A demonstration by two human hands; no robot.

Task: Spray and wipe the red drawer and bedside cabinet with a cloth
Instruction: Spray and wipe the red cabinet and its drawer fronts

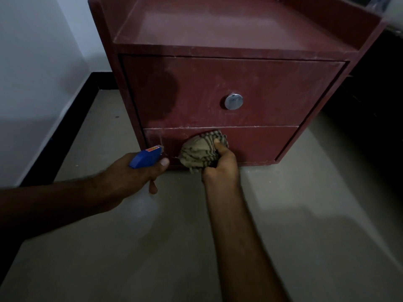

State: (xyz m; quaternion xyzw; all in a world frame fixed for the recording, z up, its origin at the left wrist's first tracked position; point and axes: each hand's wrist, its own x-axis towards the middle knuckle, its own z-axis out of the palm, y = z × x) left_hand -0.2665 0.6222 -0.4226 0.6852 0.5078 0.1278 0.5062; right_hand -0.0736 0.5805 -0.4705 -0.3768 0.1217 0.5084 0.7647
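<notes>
The left hand [135, 173] gripped a blue spray bottle [145, 159] just beside the right hand [220, 168], which clutched a bunched checked cloth [199, 151] against the lower drawer [257, 144]. Above sat the upper drawer [196, 92] with its silver knob [233, 102], in the red bedside cabinet [229, 29].

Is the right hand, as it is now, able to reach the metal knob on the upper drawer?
Probably yes: the knob sits above the right hand with nothing between, though that hand grips the cloth.

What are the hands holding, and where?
Left hand grips the blue plastic spray bottle by its head; right hand clutches the right side of the beige checked cloth.
</notes>
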